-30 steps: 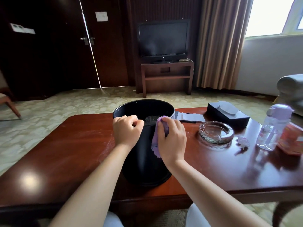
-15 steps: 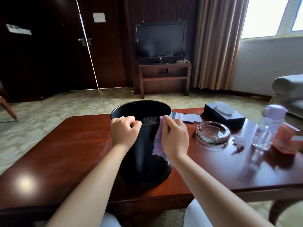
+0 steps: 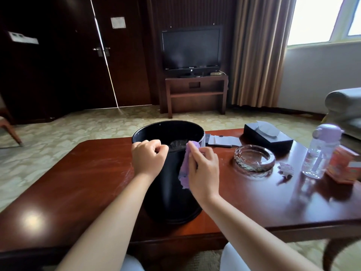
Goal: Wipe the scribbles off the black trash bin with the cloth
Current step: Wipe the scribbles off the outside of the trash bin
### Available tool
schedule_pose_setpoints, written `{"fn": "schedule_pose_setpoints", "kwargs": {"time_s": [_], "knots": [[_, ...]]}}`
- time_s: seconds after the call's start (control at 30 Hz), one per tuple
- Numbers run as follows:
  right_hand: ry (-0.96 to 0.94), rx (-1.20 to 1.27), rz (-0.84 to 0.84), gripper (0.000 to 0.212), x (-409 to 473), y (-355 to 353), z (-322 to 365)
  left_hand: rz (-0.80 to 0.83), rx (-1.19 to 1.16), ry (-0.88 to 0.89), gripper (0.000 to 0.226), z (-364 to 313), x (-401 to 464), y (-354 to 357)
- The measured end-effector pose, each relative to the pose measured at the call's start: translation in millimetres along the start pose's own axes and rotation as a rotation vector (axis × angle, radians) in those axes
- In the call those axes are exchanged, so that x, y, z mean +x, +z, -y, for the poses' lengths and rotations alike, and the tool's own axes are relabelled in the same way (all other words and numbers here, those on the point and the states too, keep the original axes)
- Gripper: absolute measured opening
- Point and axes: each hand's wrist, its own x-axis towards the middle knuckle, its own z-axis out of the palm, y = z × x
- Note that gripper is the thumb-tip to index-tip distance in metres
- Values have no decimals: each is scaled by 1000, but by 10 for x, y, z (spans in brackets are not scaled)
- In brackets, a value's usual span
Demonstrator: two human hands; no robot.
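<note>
Bin [image 3: 172, 192]: black, round, upright on tabletop [image 3: 78, 182], directly under and between both hands, near edge facing the person. Dark liner visible inside. No scribbles can be made out on the near wall; surface too dark to judge

Left hand [image 3: 148, 159]: fingers curled shut over the bin's near rim, gripping it

Right hand [image 3: 203, 173]: just right of left hand, not touching it. Fingers closed around cloth [image 3: 186, 167], pressing it flat against the bin's outer wall just below the rim. Cloth is purple, bunched; upper corner sticks out above the fingertips, lower edge hangs below the palm

Right of right hand, on tabletop: glass ashtray [image 3: 254, 160], near; beyond it a black tissue box [image 3: 267, 135]; farther right a clear bottle [image 3: 320, 151] with lilac cap, upright; beside that a red carton [image 3: 343, 167], printing too blurred to read

Beyond the hands, behind the bin: notepad [image 3: 222, 140] with a pen along its near edge. No writing legible

Far wall: TV [image 3: 191, 48]; badge on lower bezel unreadable. Notice [image 3: 118, 22] on door, text too small to read
</note>
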Motion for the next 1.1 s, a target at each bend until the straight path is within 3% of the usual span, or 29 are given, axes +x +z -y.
{"fn": "schedule_pose_setpoints", "kwargs": {"time_s": [0.1,0.27,0.5,0.7,0.93,1.03,1.1], "knots": [[-150,-81,55,48,-179,29,-55,-16,-10,20,33,9,-2,18],[-165,-81,-11,45,-278,116,-75,-2,-18,9,33,-10,-1,-7],[153,-8,-94,42,-145,154,32,-25,-18,18,33,-1,-11,17],[544,11,146,29,-634,256,-259,-15,-7,10,34,-8,-7,5],[917,-31,392,34,-787,280,-401,-4,-15,-4,32,2,-9,21],[943,59,329,27,-669,275,-315,-27,-14,4,32,6,-15,36],[796,103,206,23,-614,292,-232,-34,-16,8,32,7,-17,43]]}}
